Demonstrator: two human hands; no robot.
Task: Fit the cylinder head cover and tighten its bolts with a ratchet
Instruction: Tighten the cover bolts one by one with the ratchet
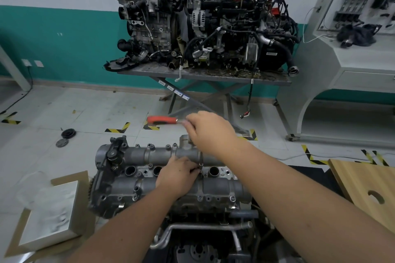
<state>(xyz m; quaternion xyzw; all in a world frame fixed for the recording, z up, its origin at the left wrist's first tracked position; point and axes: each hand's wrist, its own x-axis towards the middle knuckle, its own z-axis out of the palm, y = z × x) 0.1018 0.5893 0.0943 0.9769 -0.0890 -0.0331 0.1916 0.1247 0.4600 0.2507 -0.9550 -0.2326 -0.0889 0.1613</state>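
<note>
Head view: cylinder head cover [171, 179] sat on the engine. Right hand [210, 132] gripped the ratchet [163, 120] near its head; left hand [178, 174] pinched the extension [201, 161] over 1 central bolt. Keeping that extension vertical would likely prevent slipping.

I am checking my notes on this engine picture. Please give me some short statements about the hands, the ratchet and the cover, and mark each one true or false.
1. The right hand holds a ratchet with an orange-red handle. True.
2. The left hand rests on the wooden board. False: its fingers are at the lower end of the ratchet's extension, on the cylinder head cover.
3. The cover sits on the engine in front of the person. True.
4. The ratchet handle points to the right. False: it points to the left.
5. Two other engines stand on a metal table behind. True.
</note>
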